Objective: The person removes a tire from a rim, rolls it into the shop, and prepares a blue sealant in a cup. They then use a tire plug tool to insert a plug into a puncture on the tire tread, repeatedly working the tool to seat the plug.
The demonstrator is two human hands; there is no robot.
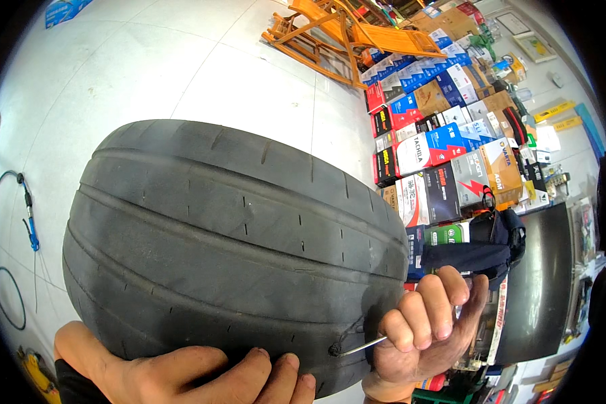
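Note:
A large black tire (236, 222) with worn grooved tread fills the middle of the view. My left hand (188, 377) grips its near lower side, fingers bent over the tread. My right hand (414, 330) is closed at the tire's lower right, holding a thin metal tool (362, 346). The tool's shaft meets a dark, rough spot (335, 350) in the tread; whether its tip is inside is hidden. The tool's handle is hidden in my fingers.
Stacked battery boxes (461, 148) line the right side beneath a wooden rocking chair (337, 40). A dark bag (491, 246) rests near a black screen-like panel (537, 283). On the tiled floor (182, 40) at left lie a blue-handled air tool (32, 232) with a hose and a yellow tool (37, 377).

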